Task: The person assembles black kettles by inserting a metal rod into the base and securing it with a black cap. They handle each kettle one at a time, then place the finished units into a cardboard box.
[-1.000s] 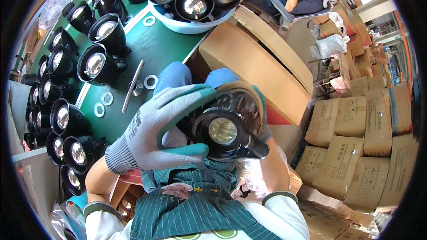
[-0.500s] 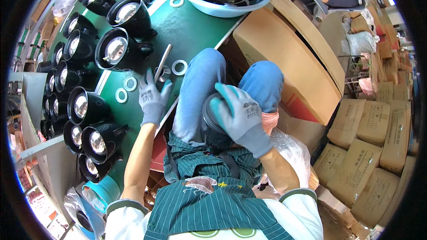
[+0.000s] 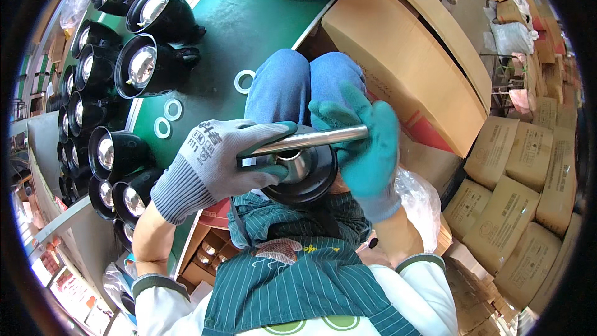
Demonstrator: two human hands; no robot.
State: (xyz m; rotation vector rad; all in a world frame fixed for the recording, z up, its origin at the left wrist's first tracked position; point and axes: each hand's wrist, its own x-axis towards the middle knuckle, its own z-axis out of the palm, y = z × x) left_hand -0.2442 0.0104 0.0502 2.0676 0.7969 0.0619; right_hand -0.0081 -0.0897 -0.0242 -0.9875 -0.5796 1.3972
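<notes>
In the lap (image 3: 280,84), right of the table (image 3: 211,43) where it lay, the metal bar (image 3: 317,140) now lies across the black pot (image 3: 311,190), bringing both together, the left hand (image 3: 221,155) clasping its left part, the right hand (image 3: 373,149), fingers loosely spread, at its right end.

Brown cartons (image 3: 505,213) (a whole stack) at right
</notes>
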